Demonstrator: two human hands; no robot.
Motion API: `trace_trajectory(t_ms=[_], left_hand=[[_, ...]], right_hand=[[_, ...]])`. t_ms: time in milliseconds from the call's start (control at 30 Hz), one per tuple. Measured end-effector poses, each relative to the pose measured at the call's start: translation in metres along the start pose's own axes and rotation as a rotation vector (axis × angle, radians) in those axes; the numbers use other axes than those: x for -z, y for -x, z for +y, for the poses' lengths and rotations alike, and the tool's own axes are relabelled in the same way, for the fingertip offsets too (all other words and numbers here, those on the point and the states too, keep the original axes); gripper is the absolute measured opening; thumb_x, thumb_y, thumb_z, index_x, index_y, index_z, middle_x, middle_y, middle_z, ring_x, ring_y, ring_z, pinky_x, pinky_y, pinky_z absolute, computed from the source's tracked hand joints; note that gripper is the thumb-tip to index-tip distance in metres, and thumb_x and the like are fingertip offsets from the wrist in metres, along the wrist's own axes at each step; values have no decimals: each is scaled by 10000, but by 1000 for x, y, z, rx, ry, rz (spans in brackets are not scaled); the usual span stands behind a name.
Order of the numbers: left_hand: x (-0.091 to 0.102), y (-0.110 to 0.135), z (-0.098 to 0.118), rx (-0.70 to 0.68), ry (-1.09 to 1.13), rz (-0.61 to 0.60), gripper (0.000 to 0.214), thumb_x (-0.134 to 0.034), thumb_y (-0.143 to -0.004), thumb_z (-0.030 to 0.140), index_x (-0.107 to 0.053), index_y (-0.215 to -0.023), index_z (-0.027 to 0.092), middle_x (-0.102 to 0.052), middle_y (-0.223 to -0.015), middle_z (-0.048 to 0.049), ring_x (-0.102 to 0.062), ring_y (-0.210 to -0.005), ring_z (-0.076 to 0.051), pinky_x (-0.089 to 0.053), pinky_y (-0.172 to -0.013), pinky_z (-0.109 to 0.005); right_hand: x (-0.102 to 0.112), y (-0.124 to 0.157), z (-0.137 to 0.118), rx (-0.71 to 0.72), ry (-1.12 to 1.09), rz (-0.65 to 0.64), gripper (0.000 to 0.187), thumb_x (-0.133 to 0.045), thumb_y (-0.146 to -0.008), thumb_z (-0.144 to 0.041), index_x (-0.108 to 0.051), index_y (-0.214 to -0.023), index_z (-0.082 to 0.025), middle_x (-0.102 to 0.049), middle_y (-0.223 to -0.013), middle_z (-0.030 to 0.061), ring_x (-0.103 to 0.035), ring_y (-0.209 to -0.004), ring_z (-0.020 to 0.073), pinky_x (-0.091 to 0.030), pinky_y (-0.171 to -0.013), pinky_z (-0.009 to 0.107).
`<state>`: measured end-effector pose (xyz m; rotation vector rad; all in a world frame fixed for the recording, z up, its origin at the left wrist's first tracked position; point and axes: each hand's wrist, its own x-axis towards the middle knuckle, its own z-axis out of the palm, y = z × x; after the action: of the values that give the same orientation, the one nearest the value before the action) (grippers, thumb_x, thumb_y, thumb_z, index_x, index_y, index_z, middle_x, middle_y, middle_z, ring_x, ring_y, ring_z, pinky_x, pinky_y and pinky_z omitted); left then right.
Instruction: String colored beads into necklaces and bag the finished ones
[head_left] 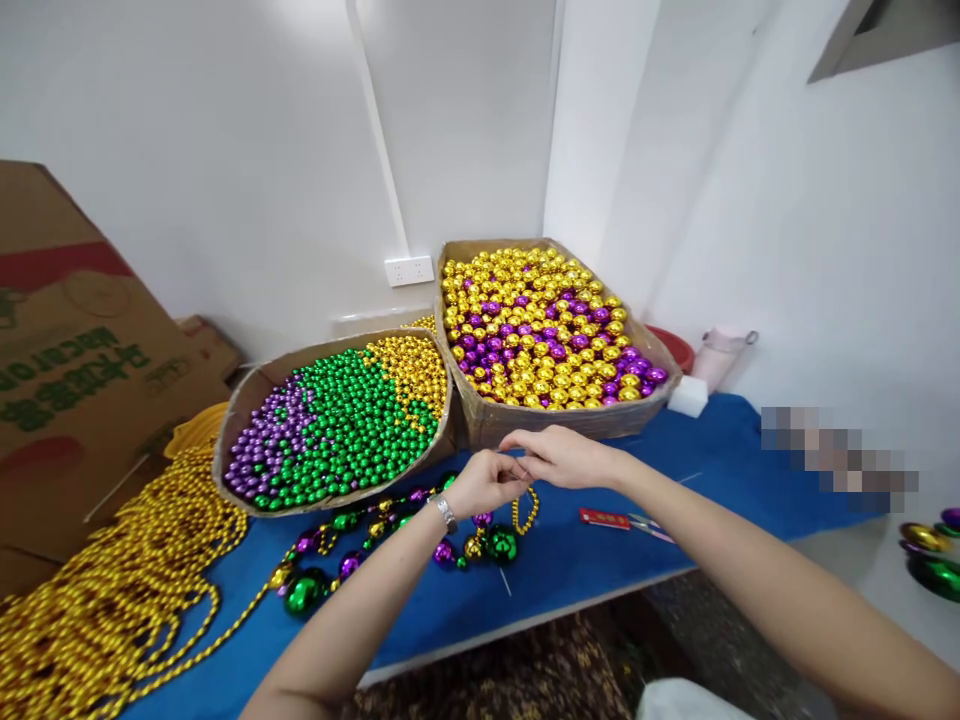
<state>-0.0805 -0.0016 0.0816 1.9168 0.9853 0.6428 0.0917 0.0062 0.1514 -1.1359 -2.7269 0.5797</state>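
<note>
Hands (556, 458) meet above a bead garland (444, 552) stretching left to right.

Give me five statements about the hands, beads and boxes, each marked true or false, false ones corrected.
1. The left hand and right hand are close together. True.
2. A watch band circles the right wrist. False: a silver band is on the left wrist.
3. A flat red item lies on the blue cloth. True.
4. Both boxes hold only gold beads. False: the left box also holds green beads and purple beads.
5. Strung beads in several colours lie near the left hand. True.
</note>
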Motion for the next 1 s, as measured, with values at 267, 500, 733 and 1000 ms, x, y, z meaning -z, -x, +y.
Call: trace_trajectory(t_ms=[267,500,733,1000], left_hand=[[7,2,11,-97,-135,16,234,-549,-778,287,-635,-671,97,-444,-515,47,-357,-490,-61,-264,-466,-178],[10,8,17,-124,-314,151,260,-521,-812,298,-652,-668,127,-581,-594,-3,-484,-555,-107,-342,-536,-205],[11,13,27,-188,-372,175,219,-516,-830,294,-669,-749,161,-639,-703,-24,-555,-624,-123,-375,-577,-208],[13,4,46,-224,-438,171,174,-545,-794,226,-661,-684,157,-642,-659,-12,-549,-585,-119,-340,-540,-209]], right_hand=[[2,1,-18,-21,69,47,314,-453,-858,-238,-535,-1161,-228,-687,-983,71,-639,-860,209,-411,-684,264],[7,19,-9,-55,-32,106,190,-490,-836,-276,-631,-943,-205,-686,-809,77,-632,-751,215,-409,-641,286],[-2,48,-7,0,-560,261,352,-355,-925,-433,-606,-867,-193,-631,-1030,73,-599,-892,163,-472,-711,280],[5,-8,-51,34,-1303,644,230,-464,-871,-437,-491,-792,-223,-408,-610,-58,-385,-466,63,-339,-445,196]])
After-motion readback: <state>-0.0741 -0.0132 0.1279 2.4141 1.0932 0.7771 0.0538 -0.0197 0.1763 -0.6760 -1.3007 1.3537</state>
